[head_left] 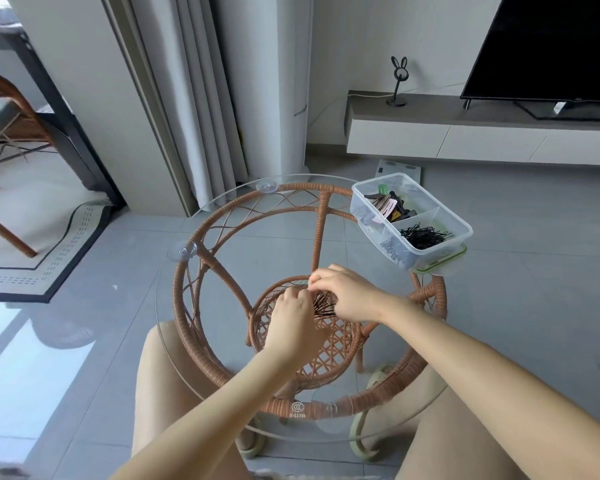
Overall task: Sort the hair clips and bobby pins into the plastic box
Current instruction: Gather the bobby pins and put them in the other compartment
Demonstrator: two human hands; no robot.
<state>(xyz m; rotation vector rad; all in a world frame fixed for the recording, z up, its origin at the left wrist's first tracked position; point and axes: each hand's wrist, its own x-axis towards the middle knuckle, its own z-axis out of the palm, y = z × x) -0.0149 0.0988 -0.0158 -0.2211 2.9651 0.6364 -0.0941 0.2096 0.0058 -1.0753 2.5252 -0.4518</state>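
Observation:
A bunch of dark bobby pins [323,308] lies fanned out on the round glass tabletop [222,209], between my two hands. My left hand [293,318] curls its fingers onto the left end of the bunch. My right hand [347,294] pinches the pins from the right and above. At the table's far right edge stands the clear plastic box [440,251] with dividers. One compartment holds black bobby pins [423,236], another holds pink, black and green hair clips [390,204], and more clips lie in the front compartments.
The glass top rests on a wicker table frame [187,292] with a lower woven shelf. The box sits on a green-edged lid [444,263] that overhangs the table. My knees are under the near edge. A TV bench [465,133] stands behind, curtains to the left.

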